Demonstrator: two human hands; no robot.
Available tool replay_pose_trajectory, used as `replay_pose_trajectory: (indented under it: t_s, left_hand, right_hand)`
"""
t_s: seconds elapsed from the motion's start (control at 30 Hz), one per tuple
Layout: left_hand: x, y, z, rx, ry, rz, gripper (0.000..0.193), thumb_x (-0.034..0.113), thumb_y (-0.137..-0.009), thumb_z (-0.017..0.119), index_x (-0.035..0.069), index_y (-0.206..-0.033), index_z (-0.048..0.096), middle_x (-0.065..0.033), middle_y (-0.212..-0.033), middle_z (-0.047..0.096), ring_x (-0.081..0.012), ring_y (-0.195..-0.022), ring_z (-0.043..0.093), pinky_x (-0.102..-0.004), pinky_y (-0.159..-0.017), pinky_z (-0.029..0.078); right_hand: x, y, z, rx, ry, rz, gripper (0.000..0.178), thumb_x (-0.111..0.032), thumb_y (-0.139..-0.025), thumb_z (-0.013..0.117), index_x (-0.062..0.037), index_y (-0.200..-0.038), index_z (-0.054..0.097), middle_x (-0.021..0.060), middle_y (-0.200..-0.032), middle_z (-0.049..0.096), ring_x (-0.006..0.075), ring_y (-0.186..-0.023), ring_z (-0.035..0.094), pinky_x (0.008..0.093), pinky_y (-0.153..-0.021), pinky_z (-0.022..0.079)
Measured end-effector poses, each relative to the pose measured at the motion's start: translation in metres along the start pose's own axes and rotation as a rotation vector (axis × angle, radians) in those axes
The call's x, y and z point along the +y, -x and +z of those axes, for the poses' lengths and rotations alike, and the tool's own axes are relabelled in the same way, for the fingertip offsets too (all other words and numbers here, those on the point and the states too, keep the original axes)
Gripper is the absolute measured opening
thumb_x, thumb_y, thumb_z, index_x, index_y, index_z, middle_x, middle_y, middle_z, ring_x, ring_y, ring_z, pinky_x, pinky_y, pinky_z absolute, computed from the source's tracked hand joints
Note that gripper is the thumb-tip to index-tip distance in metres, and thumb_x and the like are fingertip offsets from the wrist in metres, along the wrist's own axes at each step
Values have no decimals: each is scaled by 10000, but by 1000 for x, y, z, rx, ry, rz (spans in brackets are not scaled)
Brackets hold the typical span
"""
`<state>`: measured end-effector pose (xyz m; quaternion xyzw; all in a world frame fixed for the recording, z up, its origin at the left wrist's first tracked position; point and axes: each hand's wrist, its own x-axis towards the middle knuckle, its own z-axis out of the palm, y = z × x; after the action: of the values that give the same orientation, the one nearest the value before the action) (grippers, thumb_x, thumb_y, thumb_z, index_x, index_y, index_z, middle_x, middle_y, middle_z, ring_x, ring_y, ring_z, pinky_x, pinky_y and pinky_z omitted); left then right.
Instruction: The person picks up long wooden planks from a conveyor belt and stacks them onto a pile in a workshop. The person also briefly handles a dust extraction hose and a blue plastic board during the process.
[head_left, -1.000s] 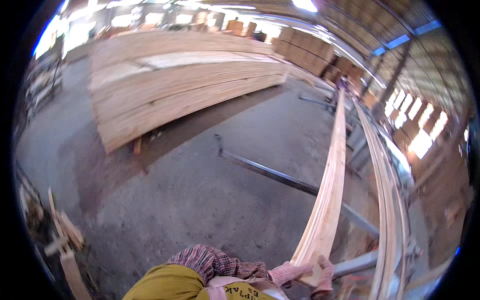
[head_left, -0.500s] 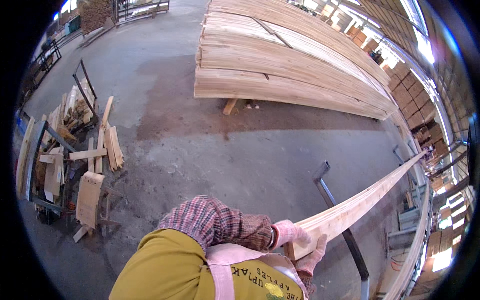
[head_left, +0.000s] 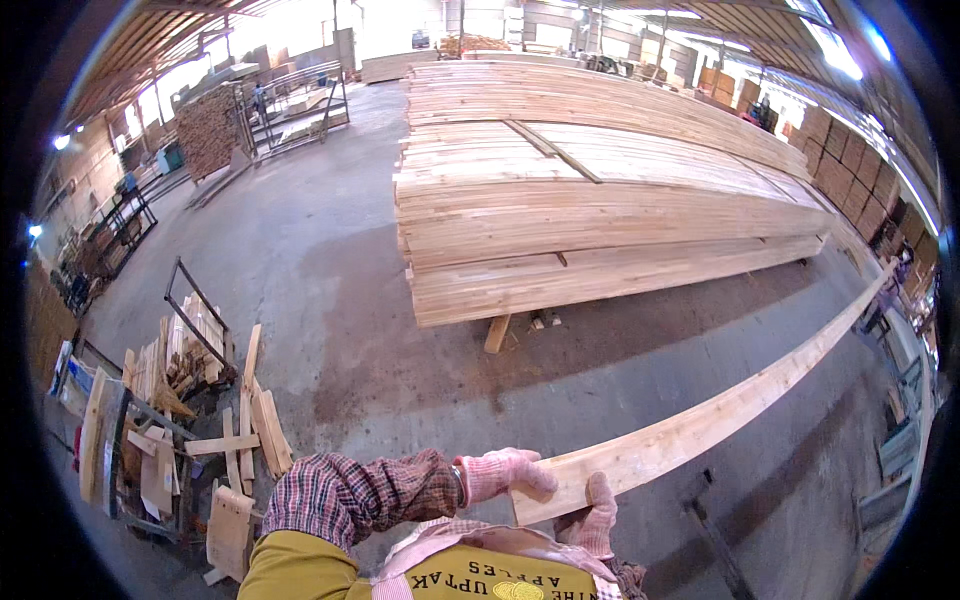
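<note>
A long, pale wooden board (head_left: 690, 435) stretches from my body toward the far right, its near end between my two hands. My left hand (head_left: 508, 472), in a pink glove, grips the left corner of that end with the fingers over the edge. On the near edge, my right hand (head_left: 592, 520), also gloved, holds the board with its thumb up on the face and the fingers below it. At the board's far end another person (head_left: 900, 265) stands, small and partly dark; their hands are too small to make out.
Beyond the board, a large stack of long planks (head_left: 600, 215) rests on wooden blocks (head_left: 497, 333). A dark metal stand (head_left: 718, 545) is below the board. At left, a metal rack (head_left: 112, 450) holds offcuts, with loose scrap pieces (head_left: 268, 430) beside it. Metal frames (head_left: 893, 465) line the right.
My view has tilted up, showing more of the hall. The board, still in both hands, has come up off the metal stand and swung away from it toward the plank stack.
</note>
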<state>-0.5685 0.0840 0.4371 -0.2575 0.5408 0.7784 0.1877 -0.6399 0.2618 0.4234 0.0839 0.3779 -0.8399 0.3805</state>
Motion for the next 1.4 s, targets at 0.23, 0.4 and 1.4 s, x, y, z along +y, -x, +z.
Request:
replay_pose_trajectory:
  t_s: [0.23, 0.4, 1.4]
  left_hand:
    - [103, -26, -113, -40, 0, 24, 464, 302, -765, 802, 19, -1116, 692, -73, -1009, 696, -183, -936, 657, -367, -805, 542]
    - [143, -140, -197, 30, -682, 70, 564, 437, -726, 826, 50, -1120, 709, -110, -1045, 703, -234, -966, 664, -378, -840, 548]
    - [597, -96, -803, -366, -119, 328, 439, 256, -891, 622, 110, -1305, 603, -57, -1226, 647, -187, -1113, 588, -326, -861, 513]
  right_hand:
    - [23, -100, 118, 14, 36, -170, 743, -560, -892, 626, -32, -1378, 432, 147, -1245, 585, 282, -1097, 610, 426, -946, 517]
    - [50, -196, 170, -52, 80, -267, 748, -551, -920, 572, -15, -1412, 397, 168, -1252, 565, 298, -1117, 581, 445, -955, 486]
    - [188, -654, 752, -175, 20, -560, 693, -554, -948, 529, -35, -1397, 429, 154, -1281, 569, 313, -1144, 590, 456, -980, 508]
